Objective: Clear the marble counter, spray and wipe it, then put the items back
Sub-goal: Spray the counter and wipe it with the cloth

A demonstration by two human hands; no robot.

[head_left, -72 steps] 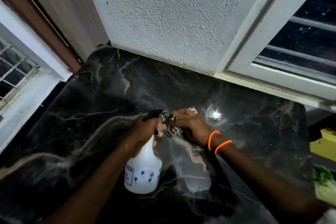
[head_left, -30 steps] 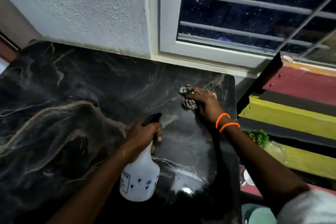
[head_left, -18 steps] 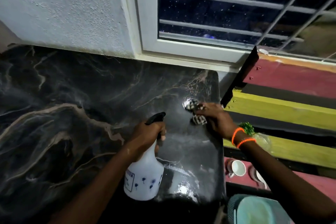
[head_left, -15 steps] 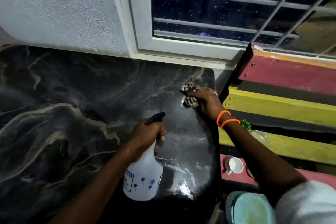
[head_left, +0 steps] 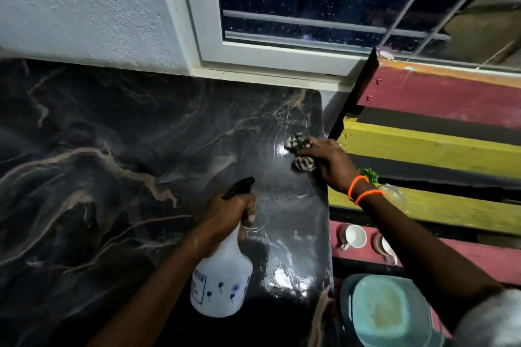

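Note:
The black marble counter [head_left: 112, 149] with tan veins fills the left and centre; it shines wet near its right edge. My left hand [head_left: 229, 210] grips the neck of a white spray bottle [head_left: 222, 282] with a black trigger head, standing on the counter near the front. My right hand [head_left: 328, 159], orange bands at the wrist, presses a crumpled black-and-white checked cloth [head_left: 300, 152] onto the counter close to its right edge.
A slatted bench in red, yellow and black [head_left: 437, 135] stands right of the counter. On it lie two white cups [head_left: 353, 236], a green leafy bundle in a clear bag [head_left: 389, 191] and a teal plate [head_left: 386, 310]. A barred window [head_left: 310, 3] sits behind.
My right hand has rubbed the cloth from the counter's middle over to its right edge, moving back and forth there. My left hand and the bottle have stayed put.

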